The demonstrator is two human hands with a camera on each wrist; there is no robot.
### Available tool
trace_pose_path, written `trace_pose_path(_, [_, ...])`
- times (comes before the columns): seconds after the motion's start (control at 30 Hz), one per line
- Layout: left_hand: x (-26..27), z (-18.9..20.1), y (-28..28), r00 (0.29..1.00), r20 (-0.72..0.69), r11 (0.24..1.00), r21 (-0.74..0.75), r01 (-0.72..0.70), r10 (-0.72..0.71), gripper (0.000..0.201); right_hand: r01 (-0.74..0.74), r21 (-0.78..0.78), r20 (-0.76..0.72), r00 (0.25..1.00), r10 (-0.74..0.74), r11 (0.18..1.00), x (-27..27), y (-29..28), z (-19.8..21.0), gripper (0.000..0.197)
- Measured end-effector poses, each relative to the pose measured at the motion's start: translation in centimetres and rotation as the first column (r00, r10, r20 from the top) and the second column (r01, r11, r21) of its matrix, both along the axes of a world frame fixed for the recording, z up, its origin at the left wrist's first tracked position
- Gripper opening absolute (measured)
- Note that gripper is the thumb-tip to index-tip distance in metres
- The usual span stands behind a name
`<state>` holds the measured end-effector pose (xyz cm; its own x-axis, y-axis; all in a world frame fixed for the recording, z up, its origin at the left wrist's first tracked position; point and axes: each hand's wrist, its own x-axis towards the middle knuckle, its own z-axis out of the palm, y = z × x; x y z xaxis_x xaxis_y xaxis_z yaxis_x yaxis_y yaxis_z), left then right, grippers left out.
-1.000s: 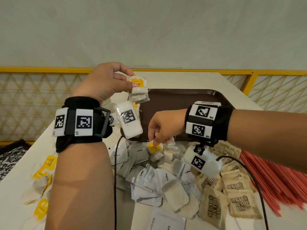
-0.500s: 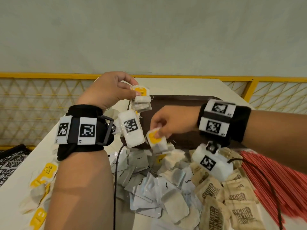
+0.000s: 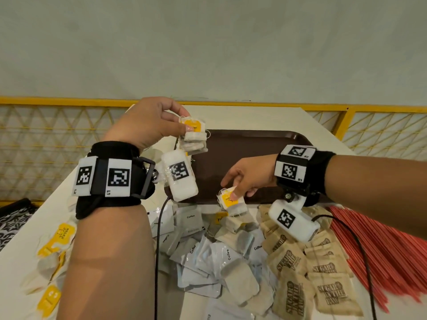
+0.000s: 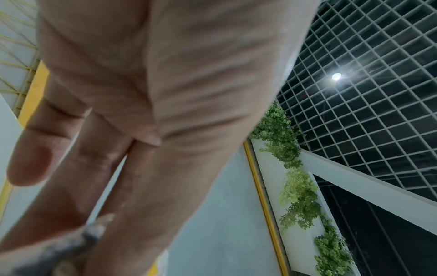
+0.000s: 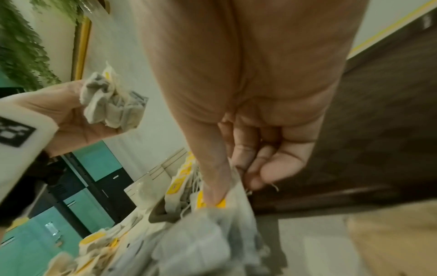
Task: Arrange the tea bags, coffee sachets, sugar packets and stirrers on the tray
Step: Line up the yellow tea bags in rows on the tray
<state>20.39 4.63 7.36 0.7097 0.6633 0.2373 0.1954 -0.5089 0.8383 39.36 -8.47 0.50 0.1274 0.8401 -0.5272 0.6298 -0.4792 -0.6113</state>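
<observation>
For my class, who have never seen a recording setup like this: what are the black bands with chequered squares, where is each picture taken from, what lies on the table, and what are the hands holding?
No machine here: a person works with bare hands. The black bands carry printed marker squares and a small camera on each wrist. One picture comes from a camera on the head, looking down; the other two look along each hand from the wrist.

On the white table sits a brown tray. Nearer lie loose tea bags, grey coffee sachets, brown sugar packets and red stirrers.

The left hand pinches a small stack of tea bags. The right hand pinches one tea bag by its yellow tag, just above the pile.
</observation>
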Motion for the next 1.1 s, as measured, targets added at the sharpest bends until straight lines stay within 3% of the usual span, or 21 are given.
trace_pose_path(0.33, [0.0, -0.1, 0.2, 0.999, -0.026, 0.999, -0.015, 0.036, -0.037, 0.015, -0.221, -0.234, 0.099, 0.963, 0.249, 0.947, -0.8, 2.1, 1.7, 0.047])
trace_pose_path(0.47, [0.1, 0.0, 0.1, 0.998, -0.028, 0.999, -0.023, 0.048, -0.049, 0.015, -0.205, -0.238, 0.212, 0.943, 0.257, 0.949, -1.3, 2.6, 1.9, 0.038])
trace_pose_path(0.7, [0.1, -0.2, 0.4, 0.998, -0.021, 0.998, -0.021, 0.062, -0.063, 0.015, -0.17, -0.078, 0.227, 0.956, 0.183, 0.982, -1.1, 1.7, 2.1, 0.012])
trace_pose_path(0.9, [0.2, -0.2, 0.2, 0.998, -0.02, 0.998, -0.019, 0.067, -0.067, 0.015, -0.067, 0.118, 0.042, 0.997, 0.063, 0.991, -0.3, -0.9, 4.2, 0.019])
trace_pose_path(1.1, [0.9, -0.3, -0.3, 0.997, -0.033, 0.997, -0.008, 0.073, -0.073, 0.016, -0.012, 0.294, -0.106, 0.993, 0.046, 0.956, 0.6, -2.7, 7.2, 0.03])
